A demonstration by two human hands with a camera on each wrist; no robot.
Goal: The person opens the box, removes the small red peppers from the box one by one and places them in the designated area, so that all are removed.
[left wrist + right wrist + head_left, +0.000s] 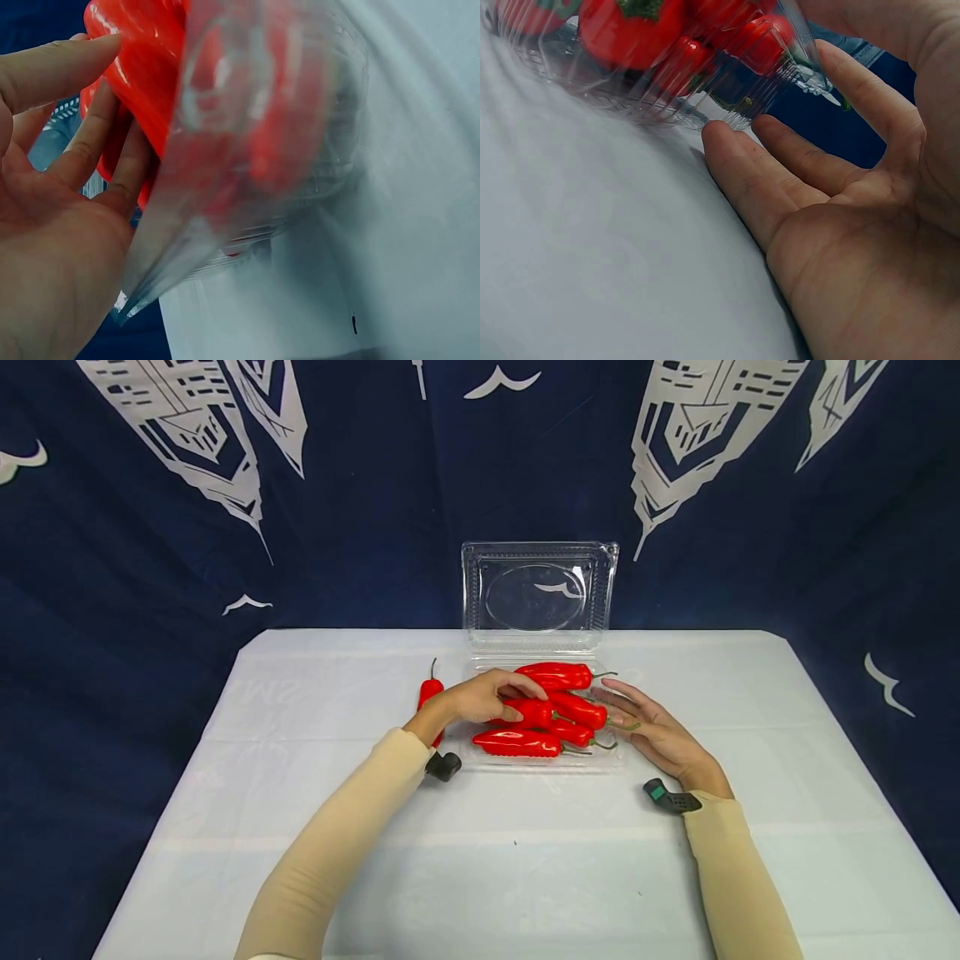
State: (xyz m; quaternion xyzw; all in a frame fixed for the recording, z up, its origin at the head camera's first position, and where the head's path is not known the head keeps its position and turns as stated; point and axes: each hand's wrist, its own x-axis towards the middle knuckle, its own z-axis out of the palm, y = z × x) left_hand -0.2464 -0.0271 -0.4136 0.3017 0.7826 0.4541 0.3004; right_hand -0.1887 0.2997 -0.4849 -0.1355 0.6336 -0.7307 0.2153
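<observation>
A clear plastic clamshell box (pixel 611 760) sits on the table with several glossy red chili peppers (pixel 517 743) heaped in its base. My left hand (pixel 480 695) reaches over the heap from the left and holds one red chili pepper (pixel 534 713) between thumb and fingers. In the left wrist view its thumb and fingertips lie against the pepper (pixel 150 67), part of which is behind the box's clear wall. At the box's right side is my right hand (pixel 652 731), fingers extended and slightly spread, fingertips close to the wall and holding nothing.
The box's clear lid (pixel 474 597) stands raised at the back. Another red chili pepper (pixel 430 689) lies on the white table (pixel 525 877) left of the box, partly hidden by my left wrist. A dark blue curtain (pixel 375 527) hangs behind the table.
</observation>
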